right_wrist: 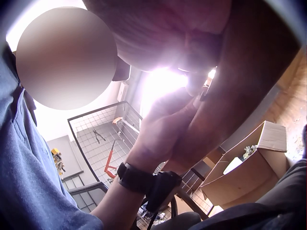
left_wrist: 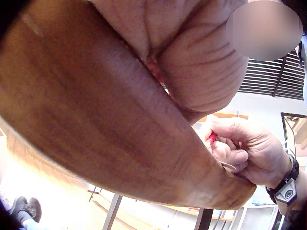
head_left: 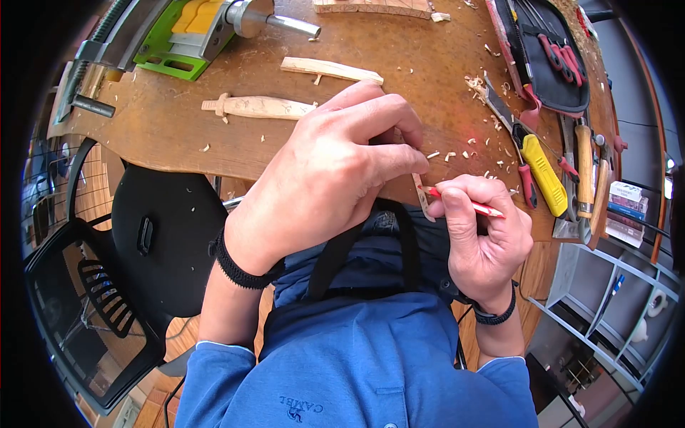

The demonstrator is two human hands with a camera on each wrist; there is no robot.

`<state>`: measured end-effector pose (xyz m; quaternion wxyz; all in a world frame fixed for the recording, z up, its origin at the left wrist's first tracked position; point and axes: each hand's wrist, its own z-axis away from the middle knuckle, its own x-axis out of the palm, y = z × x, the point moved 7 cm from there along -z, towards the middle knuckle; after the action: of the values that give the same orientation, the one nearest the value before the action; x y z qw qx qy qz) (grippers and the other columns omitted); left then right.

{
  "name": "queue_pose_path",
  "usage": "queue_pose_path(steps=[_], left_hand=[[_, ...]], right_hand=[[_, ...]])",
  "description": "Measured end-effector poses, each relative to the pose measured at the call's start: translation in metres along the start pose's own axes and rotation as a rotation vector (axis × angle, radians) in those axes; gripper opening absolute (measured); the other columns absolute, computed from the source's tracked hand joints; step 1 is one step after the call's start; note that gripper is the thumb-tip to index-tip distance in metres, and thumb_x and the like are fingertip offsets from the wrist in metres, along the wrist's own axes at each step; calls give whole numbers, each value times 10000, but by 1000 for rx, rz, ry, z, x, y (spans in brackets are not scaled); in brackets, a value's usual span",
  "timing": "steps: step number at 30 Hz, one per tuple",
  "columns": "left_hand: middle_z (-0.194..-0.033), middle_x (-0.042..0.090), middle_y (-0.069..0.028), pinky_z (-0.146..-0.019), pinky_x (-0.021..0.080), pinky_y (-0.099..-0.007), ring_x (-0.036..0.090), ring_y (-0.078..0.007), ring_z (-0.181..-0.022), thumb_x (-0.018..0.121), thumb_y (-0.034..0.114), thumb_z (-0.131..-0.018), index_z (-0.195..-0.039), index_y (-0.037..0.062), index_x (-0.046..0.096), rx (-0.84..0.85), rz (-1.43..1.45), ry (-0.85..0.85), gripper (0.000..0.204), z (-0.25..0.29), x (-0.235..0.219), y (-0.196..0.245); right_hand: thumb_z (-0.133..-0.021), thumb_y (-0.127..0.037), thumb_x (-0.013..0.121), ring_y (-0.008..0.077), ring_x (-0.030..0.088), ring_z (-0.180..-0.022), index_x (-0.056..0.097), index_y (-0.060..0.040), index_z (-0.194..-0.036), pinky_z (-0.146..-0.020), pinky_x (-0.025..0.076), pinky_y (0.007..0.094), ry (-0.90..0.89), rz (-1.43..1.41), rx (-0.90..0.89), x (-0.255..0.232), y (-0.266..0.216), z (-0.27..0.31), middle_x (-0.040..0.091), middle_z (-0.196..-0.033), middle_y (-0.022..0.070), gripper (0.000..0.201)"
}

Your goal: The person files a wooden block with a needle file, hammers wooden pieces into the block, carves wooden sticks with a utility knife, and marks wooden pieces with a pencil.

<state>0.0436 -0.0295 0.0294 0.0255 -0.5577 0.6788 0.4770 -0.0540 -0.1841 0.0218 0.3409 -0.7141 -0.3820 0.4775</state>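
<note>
Between the fingers of my right hand (head_left: 492, 235) is a slim red pencil (head_left: 488, 210), its tip against a thin pale strip (head_left: 420, 194) at the table's front edge. My left hand (head_left: 328, 164) reaches over the table edge, back of the hand up, and its thumb and forefinger pinch the strip's far end. Those fingers hide part of the strip. A carved wooden knife (head_left: 267, 108) lies just beyond the left hand, with a rough wooden stick (head_left: 332, 69) behind it. In the left wrist view, the table's underside (left_wrist: 105, 110) fills much of the picture.
A green and metal vise (head_left: 175, 43) stands at the back left. To the right lie a yellow utility knife (head_left: 544, 175), pliers, wooden-handled tools and an opened tool case (head_left: 546, 57). Wood shavings dot the table (head_left: 171, 135). A black chair (head_left: 160, 228) stands at the left.
</note>
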Motion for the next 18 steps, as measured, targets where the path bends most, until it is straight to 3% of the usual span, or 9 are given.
queue_pose_path(steps=[18], left_hand=[[-1019, 721, -66, -765, 564, -395, 684, -275, -908, 789, -53, -690, -989, 82, 823, 8, -8, 4, 330, 0, 0, 0]], right_hand=[[-1042, -34, 750, 123, 733, -715, 721, 35, -1039, -652, 574, 262, 15, -3, 11, -1, 0, 1, 768, -849, 87, 75]])
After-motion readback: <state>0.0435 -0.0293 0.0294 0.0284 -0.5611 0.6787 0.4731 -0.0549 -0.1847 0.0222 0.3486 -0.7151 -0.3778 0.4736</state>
